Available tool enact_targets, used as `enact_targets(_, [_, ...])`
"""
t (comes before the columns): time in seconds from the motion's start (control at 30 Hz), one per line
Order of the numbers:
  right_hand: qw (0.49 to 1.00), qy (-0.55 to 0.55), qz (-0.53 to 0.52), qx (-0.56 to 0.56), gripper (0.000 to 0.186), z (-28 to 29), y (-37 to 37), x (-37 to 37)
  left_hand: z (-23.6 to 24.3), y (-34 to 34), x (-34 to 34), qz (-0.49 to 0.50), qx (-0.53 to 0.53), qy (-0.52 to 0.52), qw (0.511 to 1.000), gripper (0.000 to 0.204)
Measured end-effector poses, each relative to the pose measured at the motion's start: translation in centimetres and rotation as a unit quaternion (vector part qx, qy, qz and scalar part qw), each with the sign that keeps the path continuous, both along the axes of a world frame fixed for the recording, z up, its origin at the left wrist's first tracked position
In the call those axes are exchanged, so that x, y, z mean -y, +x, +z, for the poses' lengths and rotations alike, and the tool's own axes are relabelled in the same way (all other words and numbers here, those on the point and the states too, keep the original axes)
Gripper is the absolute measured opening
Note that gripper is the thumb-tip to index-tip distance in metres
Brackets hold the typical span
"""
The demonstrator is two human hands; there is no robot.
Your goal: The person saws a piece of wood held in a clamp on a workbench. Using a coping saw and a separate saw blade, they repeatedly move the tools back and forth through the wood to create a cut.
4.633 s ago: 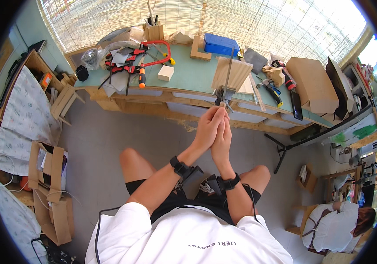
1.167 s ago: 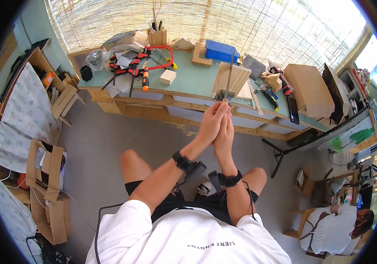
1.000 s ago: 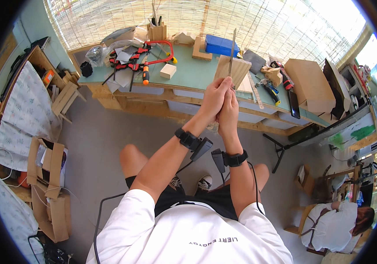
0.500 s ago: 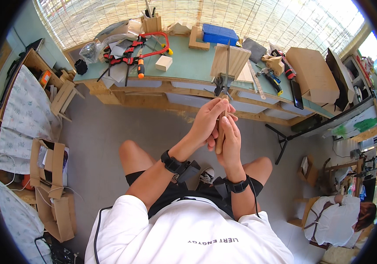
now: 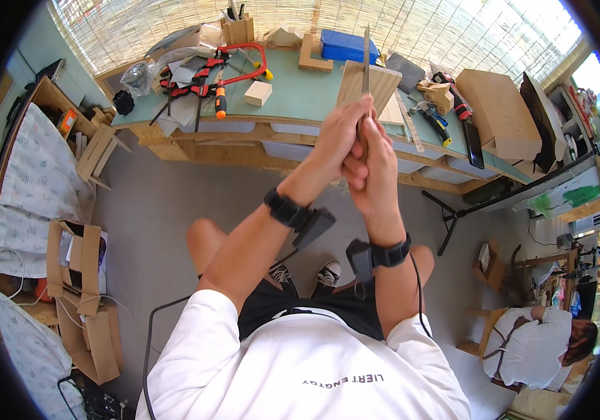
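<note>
Both of my hands are wrapped round the wooden handle of a long, narrow metal-bladed tool (image 5: 366, 66). My left hand (image 5: 336, 136) lies over the handle from the left, and my right hand (image 5: 378, 157) closes on it from the right. Most of the handle is hidden by the fingers. The blade points away from me across the top of an upright wooden board (image 5: 384, 85) at the bench's front edge. From this angle I cannot tell whether the blade has teeth. My hands cover the metal holder below the board.
On the green workbench (image 5: 293, 94) lie red clamps (image 5: 205, 87), a small wood block (image 5: 258, 93), a blue box (image 5: 347, 46), pliers (image 5: 431, 119), a ruler (image 5: 409, 122) and a phone (image 5: 473, 145). A cardboard box (image 5: 499, 112) stands right. Another person (image 5: 531, 346) sits at lower right.
Both hands and the tool have moved forward, away from my body, and the arms reach out further. The blade now extends further past the board.
</note>
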State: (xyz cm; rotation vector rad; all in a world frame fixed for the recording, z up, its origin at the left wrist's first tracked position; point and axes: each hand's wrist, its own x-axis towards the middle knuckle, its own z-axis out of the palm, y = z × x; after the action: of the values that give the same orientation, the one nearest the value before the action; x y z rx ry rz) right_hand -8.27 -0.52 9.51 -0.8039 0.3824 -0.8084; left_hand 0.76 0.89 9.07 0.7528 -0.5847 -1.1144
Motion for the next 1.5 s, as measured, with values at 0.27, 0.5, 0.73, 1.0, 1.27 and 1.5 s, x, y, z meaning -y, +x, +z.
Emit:
enact_targets(0.27, [0.999, 0.029, -0.003, -0.032, 0.02, 0.1, -3.3, -4.8, -0.8, -2.9, -4.0, -0.003, -0.026, 0.014, 1.0, 0.039])
enact_targets(0.5, [1.0, 0.015, 0.004, -0.027, 0.031, 0.6, -1.8, -2.7, -1.4, -0.5, -1.5, -0.008, 0.009, 0.034, 0.999, 0.036])
enact_targets(0.73, [0.999, 0.035, -0.008, -0.03, 0.018, 0.9, 0.2, 0.9, 1.7, 0.3, 0.5, 0.009, -0.03, 0.049, 0.998, 0.037])
enact_targets(1.0, [0.996, 0.062, -0.018, -0.063, 0.045, -0.3, -4.5, -5.6, -0.8, -4.1, -4.7, -0.002, -0.06, 0.019, 0.998, 0.035])
enact_targets(1.27, [0.999, 0.042, -0.012, -0.021, 0.019, 0.6, 1.0, 1.4, 1.3, 0.9, 1.3, 0.005, -0.019, 0.029, 0.999, 0.041])
enact_targets(1.5, [0.998, 0.039, -0.008, -0.057, 0.033, 0.4, -3.7, -4.8, -0.8, -3.4, -3.8, -0.002, -0.053, 0.024, 0.998, 0.041])
